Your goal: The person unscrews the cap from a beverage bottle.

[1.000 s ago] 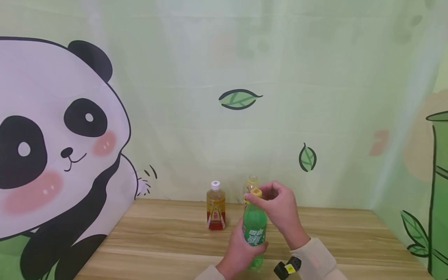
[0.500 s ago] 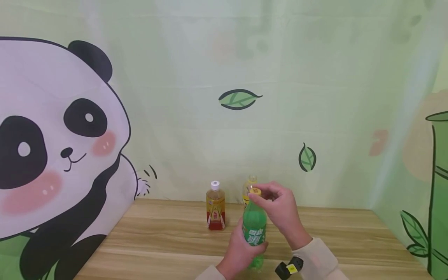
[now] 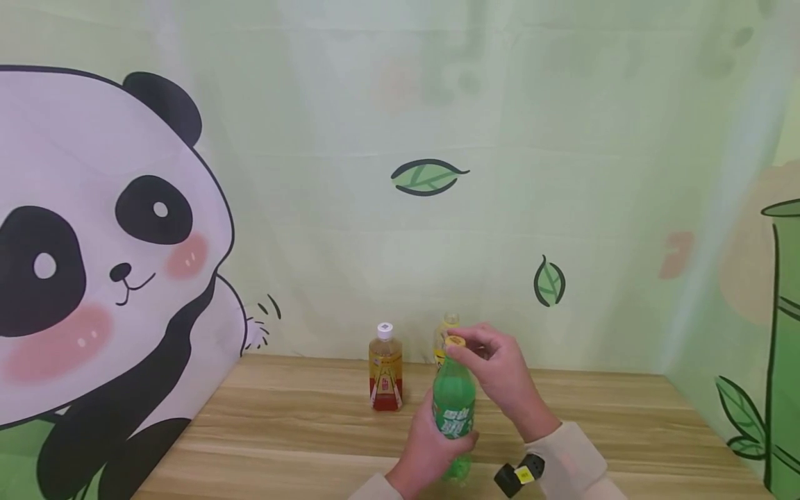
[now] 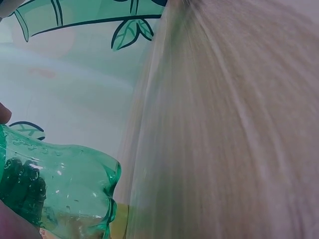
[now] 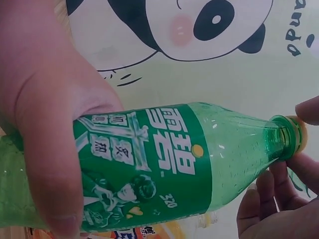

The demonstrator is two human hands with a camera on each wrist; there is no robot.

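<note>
My left hand (image 3: 431,444) grips the green bottle (image 3: 454,397) around its lower label, holding it upright. In the right wrist view the left thumb lies across the label of the green bottle (image 5: 154,164). My right hand (image 3: 503,371) pinches the orange-yellow cap (image 3: 455,341) on the neck between thumb and fingers; the right wrist view shows the cap (image 5: 299,134) at the bottle mouth. The clear base of the green bottle (image 4: 75,184) shows at lower left in the left wrist view.
A white-capped bottle (image 3: 385,375) of amber and red stands on the wooden table (image 3: 300,417), left of the hands. Behind the green bottle, partly hidden, is a yellow-labelled bottle (image 3: 451,321) without a visible cap. A printed panda backdrop (image 3: 312,208) rises behind the table.
The right hand has shifted slightly at the cap, and its wrist has moved a little to the right. My left hand stays around the bottle, nearly still.
</note>
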